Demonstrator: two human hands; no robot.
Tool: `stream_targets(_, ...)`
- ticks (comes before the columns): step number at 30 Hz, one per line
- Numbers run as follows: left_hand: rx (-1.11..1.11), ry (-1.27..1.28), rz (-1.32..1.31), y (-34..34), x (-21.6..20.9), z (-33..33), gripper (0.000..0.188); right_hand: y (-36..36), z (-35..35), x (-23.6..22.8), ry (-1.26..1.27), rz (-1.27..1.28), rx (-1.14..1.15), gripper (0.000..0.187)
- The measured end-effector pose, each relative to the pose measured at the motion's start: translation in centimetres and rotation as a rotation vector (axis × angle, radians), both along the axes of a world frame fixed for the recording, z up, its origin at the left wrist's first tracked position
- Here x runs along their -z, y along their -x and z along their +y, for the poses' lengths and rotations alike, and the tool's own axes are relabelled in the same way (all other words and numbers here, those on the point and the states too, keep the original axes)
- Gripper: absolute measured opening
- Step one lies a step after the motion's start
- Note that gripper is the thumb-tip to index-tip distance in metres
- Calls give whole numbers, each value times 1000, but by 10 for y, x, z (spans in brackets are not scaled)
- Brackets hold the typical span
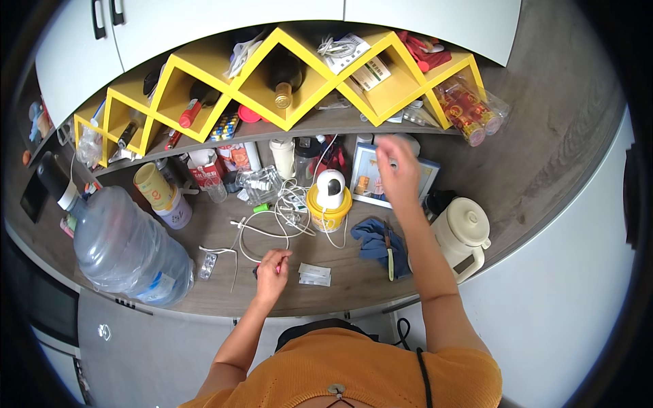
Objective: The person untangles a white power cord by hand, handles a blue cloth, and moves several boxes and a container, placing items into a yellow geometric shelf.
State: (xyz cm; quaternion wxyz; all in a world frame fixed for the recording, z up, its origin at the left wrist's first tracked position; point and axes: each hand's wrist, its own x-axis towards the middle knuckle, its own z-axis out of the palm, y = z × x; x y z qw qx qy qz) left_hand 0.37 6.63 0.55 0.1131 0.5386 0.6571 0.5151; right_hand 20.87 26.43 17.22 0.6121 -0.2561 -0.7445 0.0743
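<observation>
My left hand (272, 273) is closed at the front of the wooden counter; a bit of pink and something dark show at its fingers, too little to name. Two small white packets (315, 275) lie just to its right. My right hand (400, 171) is raised in front of a framed picture (427, 178), its fingers loosely bent and apart, with nothing visible in them. Below that forearm, a peeler-like tool with a pale green handle (390, 264) rests on a dark blue cloth (371, 239). A white camera (331, 188) stands on a yellow tub (329, 216) between my hands.
A big water bottle (129, 245) lies at the left. White cables (282, 217) tangle mid-counter, near a blister pack (207, 266) and a green battery-like piece (261, 207). A cream kettle (464, 231) stands at the right. Above runs a yellow zigzag rack (235, 85) with bottles.
</observation>
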Motion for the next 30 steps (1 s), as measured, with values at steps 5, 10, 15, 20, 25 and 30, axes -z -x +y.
stream_targets(5,21,-108,42,-6,-29,22,15,4,47,-53,-151,-19,140,27)
stream_targets(10,30,-265,136,-2,-70,54,15,20,83,-69,-133,-172,317,31)
stream_targets(15,48,-400,202,-5,-122,89,16,39,113,-93,-95,-316,520,27)
stream_targets(20,80,-475,260,-15,-138,114,14,46,152,-106,-35,-451,738,21)
stream_targets(25,116,-451,273,-15,-131,121,15,51,145,-120,-28,-625,750,19)
stream_targets(30,121,-440,263,-14,-124,122,15,57,150,-117,-136,-662,823,18)
